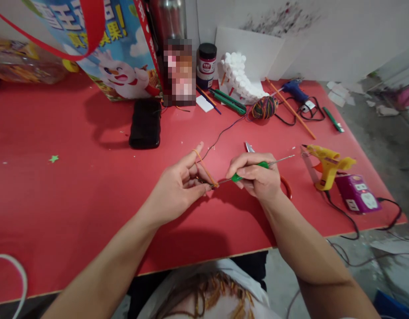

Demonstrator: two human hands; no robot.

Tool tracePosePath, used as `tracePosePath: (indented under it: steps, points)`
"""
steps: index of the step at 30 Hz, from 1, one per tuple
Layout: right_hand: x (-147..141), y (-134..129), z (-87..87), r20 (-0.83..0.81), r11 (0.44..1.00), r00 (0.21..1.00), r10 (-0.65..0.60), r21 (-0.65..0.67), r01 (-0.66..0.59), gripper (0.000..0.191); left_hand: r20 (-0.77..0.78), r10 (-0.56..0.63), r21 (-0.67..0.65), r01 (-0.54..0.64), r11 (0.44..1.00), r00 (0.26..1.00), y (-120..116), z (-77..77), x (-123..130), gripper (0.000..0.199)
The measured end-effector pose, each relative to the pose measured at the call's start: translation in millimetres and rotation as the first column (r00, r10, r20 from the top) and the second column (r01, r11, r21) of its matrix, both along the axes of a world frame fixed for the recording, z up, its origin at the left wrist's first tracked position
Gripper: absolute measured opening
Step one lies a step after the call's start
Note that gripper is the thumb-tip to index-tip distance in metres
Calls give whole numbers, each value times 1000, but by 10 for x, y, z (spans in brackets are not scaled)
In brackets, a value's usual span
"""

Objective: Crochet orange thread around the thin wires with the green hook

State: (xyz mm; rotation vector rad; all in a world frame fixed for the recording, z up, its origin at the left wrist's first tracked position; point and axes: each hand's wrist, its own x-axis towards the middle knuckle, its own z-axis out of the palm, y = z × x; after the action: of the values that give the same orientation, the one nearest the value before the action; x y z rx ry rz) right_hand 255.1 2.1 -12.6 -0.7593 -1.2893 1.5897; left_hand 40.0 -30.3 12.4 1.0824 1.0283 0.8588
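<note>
My right hand point(259, 177) grips a crochet hook point(236, 177) with a green handle and a thin metal shaft at either end. Its left tip meets a small bit of yarn work point(214, 185) that my left hand point(178, 186) pinches between thumb and fingers. Orange yarn point(204, 167) loops over my raised left index finger and runs down to the hook tip. From there a dark strand trails back to a multicoloured yarn ball point(264, 107). Partly hidden beneath my right hand lie scissors, with a metal blade point(248, 147) and a red-orange handle point(286, 188) showing.
On the red table point(91, 212), a black phone-like case point(145, 123) lies left of a green cutter point(228, 102). A yellow glue gun point(329, 164) and purple box point(357, 193) with cords stand right. Behind are a printed bag point(125, 57), a dark-lidded jar point(206, 66) and a blue glue gun point(295, 90).
</note>
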Motion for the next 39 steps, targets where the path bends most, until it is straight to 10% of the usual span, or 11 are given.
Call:
tracePosePath:
  steps: [6, 13, 21, 29, 33, 39]
  points:
    - [51, -58, 97, 210, 957, 975, -80, 290, 16, 20, -24, 48, -1, -48, 999, 999, 4, -26, 11, 102]
    - [-39, -128, 187, 367, 677, 885, -289, 731, -82, 22, -23, 139, -38, -140, 989, 990, 27, -41, 41, 103]
    - [-118, -132, 68, 370, 512, 862, -347, 845, -157, 27, 247, 166, -278, -95, 956, 955, 110, -82, -23, 84]
    - [-229, -164, -77, 397, 203, 652, -646, 913, -354, 38, 309, 362, -341, -253, 905, 879, 116, -93, -14, 82]
    - [-324, -219, -140, 351, 174, 596, -722, 926, -334, 40, 203, 393, -133, -373, 918, 897, 80, -65, 22, 100]
    - [-311, -227, -78, 356, 290, 693, -627, 932, -217, 35, 44, 348, 1, -348, 938, 937, 68, -17, 33, 106]
